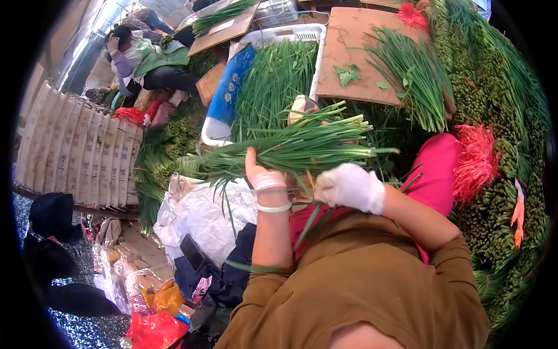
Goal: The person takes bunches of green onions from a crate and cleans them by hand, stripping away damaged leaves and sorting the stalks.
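My left hand [264, 177], with a white wrap and a pale bracelet at the wrist, grips a bunch of chives [314, 142] held crosswise in front of me. Its thumb lies on the near side, and pale fingertips show beyond the bunch. Just below the stalks' right-hand half is my right hand [351, 189] in a white glove, fingers closed. A thin yellowish strip and a few loose green leaves hang by its fingertips; what exactly it pinches is hidden. Beyond the bunch stands a white crate [321, 43] filled with loose chives [282, 72].
A brown board [343, 64] carries more chives [410, 75]. Stacked bundles [494, 87] line the right side, with red ties [475, 163] nearby. At left are a white sack [200, 212], a phone [192, 253] and bags. Another person [154, 61] sits at upper left.
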Motion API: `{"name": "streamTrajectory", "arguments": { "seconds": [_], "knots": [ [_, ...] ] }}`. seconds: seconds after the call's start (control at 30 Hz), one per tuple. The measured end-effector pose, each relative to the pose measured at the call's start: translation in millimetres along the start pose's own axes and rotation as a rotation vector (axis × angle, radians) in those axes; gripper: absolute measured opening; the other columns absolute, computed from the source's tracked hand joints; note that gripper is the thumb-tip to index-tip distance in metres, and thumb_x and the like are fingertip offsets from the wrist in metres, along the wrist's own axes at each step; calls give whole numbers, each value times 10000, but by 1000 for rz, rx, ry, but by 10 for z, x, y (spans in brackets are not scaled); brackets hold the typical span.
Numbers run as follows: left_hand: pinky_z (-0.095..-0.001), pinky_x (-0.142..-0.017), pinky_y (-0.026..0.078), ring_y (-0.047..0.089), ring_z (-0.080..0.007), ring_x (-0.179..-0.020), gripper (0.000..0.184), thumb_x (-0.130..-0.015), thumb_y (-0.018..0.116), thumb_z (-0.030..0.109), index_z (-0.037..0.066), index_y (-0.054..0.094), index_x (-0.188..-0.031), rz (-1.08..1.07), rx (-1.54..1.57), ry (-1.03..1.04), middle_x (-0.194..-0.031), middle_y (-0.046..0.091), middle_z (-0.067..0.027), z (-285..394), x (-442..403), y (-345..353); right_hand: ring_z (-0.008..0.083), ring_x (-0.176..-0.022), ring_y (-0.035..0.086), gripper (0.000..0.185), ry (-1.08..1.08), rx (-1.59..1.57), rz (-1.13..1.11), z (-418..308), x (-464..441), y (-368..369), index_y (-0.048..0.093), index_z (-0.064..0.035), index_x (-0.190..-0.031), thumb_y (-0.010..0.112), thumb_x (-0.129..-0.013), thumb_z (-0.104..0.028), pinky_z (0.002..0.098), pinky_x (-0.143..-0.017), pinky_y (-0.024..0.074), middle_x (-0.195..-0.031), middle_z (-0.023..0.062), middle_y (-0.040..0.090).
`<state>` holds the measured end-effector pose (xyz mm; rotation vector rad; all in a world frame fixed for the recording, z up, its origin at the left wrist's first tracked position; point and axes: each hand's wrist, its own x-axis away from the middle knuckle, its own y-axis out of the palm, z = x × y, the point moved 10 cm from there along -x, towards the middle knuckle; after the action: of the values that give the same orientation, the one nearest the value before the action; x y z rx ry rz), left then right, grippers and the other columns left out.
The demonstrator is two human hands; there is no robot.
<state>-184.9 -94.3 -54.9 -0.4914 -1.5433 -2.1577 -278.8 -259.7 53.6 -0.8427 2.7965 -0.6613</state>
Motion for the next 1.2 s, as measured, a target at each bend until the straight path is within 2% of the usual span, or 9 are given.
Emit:
{"name": "streamTrajectory", "arguments": {
  "seconds": [0.03,0.23,0.43,0.7,0.8,0.9,0.97,1.1,1.2],
  "knots": [
    [-543,-900,474,576,-350,-1022,332,-885,586,291,45,589,-1109,4,0,7,-1136,614,-146,3,-48,-17,205,-594,615,112,175,-309,-137,-26,139,75,672,-69,-807,613,-813,-165,326,-563,494,-666,90,632],
    [-547,-908,469,577,-344,-1015,319,-868,611,293,54,597,-1079,14,-33,28,-1124,617,-139,46,-183,-98,139,-606,616,137,105,-302,-623,-248,975,-139,678,-38,-864,660,-867,-174,273,-578,498,-683,54,648],
    [-514,-859,489,596,-314,-952,218,-879,600,256,61,619,-974,-169,-36,-18,-1011,645,-118,28,-97,37,225,-656,596,150,-70,-34,141,-428,458,-875,579,-23,-797,659,-833,-145,324,-629,500,-788,97,603],
    [-488,-936,456,589,-304,-1010,304,-882,602,270,26,594,-1063,-257,-97,-61,-1073,633,-143,-138,291,298,287,-747,641,206,-327,769,274,-317,-922,-203,622,-67,-916,684,-771,-199,376,-657,512,-790,105,612],
    [-485,-987,427,572,-323,-1075,384,-894,575,307,14,580,-1141,-278,-102,-51,-1159,616,-160,-61,109,213,229,-632,616,115,-427,347,465,-383,-826,-426,612,-44,-865,636,-804,-139,333,-581,488,-715,77,591],
    [-533,-981,424,566,-344,-1073,382,-896,565,316,20,583,-1137,-231,-40,-75,-1152,616,-163,-78,32,192,133,-572,563,103,-15,-491,289,-413,-616,-733,616,-18,-823,609,-850,-116,280,-513,448,-767,58,639],
    [-559,-968,426,564,-352,-1072,373,-894,567,311,27,584,-1135,-141,20,-97,-1148,617,-161,-74,-161,50,48,-511,438,30,-55,-731,381,-666,-232,-1103,585,-50,-829,557,-830,-40,197,-458,323,-665,-13,508],
    [-575,-945,439,575,-371,-1038,339,-897,557,316,42,606,-1090,-162,-36,-85,-1112,630,-154,-32,-127,70,30,-421,367,56,-418,-799,479,-729,534,-1847,568,-52,-866,609,-833,-70,186,-378,285,-695,21,564],
    [-563,-945,438,590,-373,-976,306,-891,563,324,65,631,-1039,-314,-30,-51,-1011,653,-124,157,-383,-86,55,-372,384,108,-357,-472,351,-506,824,-1928,641,-35,-776,606,-841,-114,210,-366,287,-662,28,567]
  ]
}}
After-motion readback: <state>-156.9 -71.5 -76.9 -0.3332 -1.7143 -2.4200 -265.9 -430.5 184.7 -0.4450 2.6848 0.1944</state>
